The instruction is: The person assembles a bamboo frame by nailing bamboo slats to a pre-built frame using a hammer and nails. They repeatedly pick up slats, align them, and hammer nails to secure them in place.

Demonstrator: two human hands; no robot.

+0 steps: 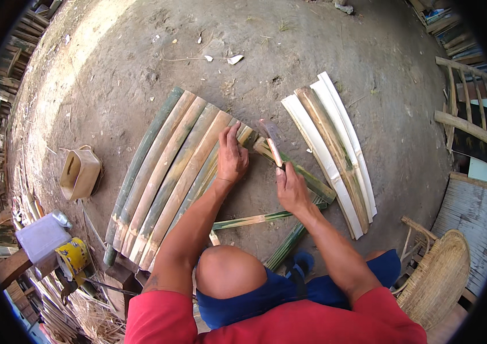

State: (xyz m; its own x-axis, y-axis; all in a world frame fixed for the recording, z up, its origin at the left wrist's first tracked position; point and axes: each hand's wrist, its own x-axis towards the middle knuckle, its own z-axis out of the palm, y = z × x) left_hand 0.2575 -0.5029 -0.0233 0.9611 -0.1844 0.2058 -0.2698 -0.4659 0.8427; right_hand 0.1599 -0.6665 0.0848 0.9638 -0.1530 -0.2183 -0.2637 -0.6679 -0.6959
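Nearest are the person's bent knee (pixel 229 269), blue shorts and red shirt. Just beyond the knee, thin green bamboo strips (pixel 255 219) lie crossed on the ground. The right hand (pixel 292 189) is clamped around the handle of a chopping knife (pixel 271 140), whose blade points away over a bamboo slat (pixel 306 179) running under that hand. The left hand (pixel 232 156) lies flat, fingers together, pressing on the right edge of a row of split bamboo slats (pixel 169 172) laid side by side to the left. To the right, well apart from the hands, a second pile of paler slats (pixel 335 155) fans out.

Near left stand a yellow tin (pixel 73 256) and a clear plastic can (pixel 42 236), with a tan basket (pixel 80 172) farther along. Near right is a woven tray (pixel 438 278); beyond it, a wooden frame (pixel 464 114). Everything rests on bare packed earth (pixel 289 51), littered with scraps at the far side.
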